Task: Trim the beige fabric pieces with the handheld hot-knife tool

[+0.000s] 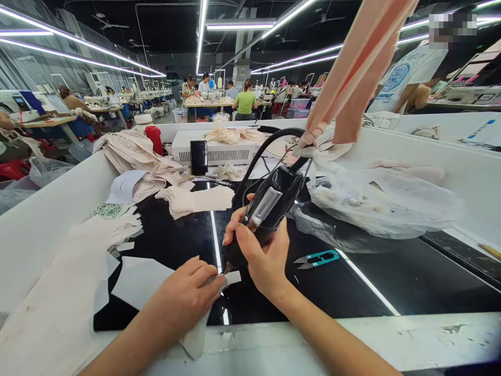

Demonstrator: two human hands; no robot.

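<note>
My right hand [266,256] is wrapped round a black corded handheld tool [276,196] with a clear window on its side. The tool points down to the left, its narrow tip at a cream fabric piece [234,278]. Beside that tip, my left hand [191,287] has its fingers closed on the fabric and holds it against the glossy black tabletop [250,303]. Part of the piece hangs below my left hand over the table's front edge. Pink cloth strips [352,73] are tied to the tool's upper end and run upward.
Teal thread snips [319,259] lie right of my right hand. Cream fabric stacks [199,201] and a white cut piece [139,279] lie left. A clear plastic bag [391,203] sits at right. Behind stand a white vented box [215,149] and a dark phone [199,157].
</note>
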